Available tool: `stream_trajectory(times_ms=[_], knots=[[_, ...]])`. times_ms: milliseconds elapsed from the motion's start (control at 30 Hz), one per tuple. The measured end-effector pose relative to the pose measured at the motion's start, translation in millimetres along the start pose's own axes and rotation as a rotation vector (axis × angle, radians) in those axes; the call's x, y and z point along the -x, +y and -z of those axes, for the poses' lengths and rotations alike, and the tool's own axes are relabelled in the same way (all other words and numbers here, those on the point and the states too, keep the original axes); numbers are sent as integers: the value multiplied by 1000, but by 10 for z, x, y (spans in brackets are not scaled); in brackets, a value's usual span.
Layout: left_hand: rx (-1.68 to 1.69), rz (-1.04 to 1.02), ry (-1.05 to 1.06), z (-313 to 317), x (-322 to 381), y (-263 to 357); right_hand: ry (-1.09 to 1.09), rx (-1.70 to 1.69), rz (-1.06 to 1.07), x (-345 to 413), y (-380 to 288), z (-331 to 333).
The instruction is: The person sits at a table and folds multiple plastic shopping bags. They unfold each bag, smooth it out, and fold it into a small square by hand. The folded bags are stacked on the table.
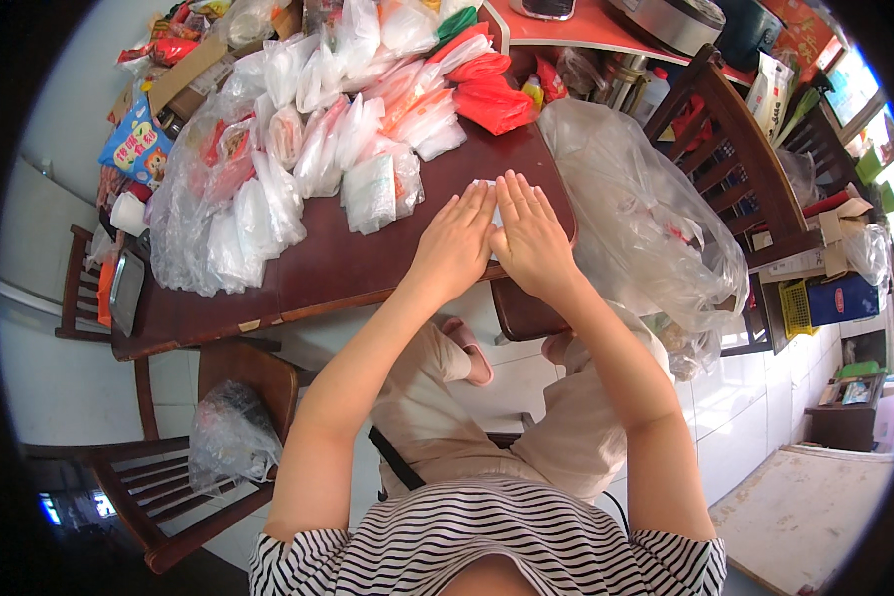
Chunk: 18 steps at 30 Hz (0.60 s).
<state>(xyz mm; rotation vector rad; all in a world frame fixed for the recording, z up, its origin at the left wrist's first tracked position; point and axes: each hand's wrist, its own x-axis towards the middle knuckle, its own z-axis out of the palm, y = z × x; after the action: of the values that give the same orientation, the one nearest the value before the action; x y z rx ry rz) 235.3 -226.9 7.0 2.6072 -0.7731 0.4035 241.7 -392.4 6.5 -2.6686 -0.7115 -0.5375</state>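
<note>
Both my hands lie flat, palms down and side by side, near the right end of the dark wooden table (343, 264). My left hand (458, 237) and my right hand (529, 231) press on a white flat item (498, 216), mostly hidden beneath them; its material cannot be told. To their upper left, a folded clear plastic bag (370, 195) rests on the table, beside rows of folded white plastic bags (268, 201). Folded red plastic bags (492, 100) lie beyond my hands.
A large clear plastic sack (633, 194) bulges at the table's right side, against a wooden chair (737, 149). Another wooden chair (246, 372) at lower left holds a clear bag (232, 436). A cardboard box (194, 82) stands at the back left.
</note>
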Motion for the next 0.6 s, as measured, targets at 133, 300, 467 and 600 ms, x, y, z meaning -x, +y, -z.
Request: stream_trajectory(times_ms=[133,300,467,600], knots=[[-5,39,24,17,7,54,13,-74,-39,10,54,40],[-25,18,71,88,162,162,10,-87,-209,89,222,185],[-65,-44,88,135,302,230,-45,-189,-304,109,261,291],[-74,-79,165,103,367,265,-60,-451,-303,118,247,383]])
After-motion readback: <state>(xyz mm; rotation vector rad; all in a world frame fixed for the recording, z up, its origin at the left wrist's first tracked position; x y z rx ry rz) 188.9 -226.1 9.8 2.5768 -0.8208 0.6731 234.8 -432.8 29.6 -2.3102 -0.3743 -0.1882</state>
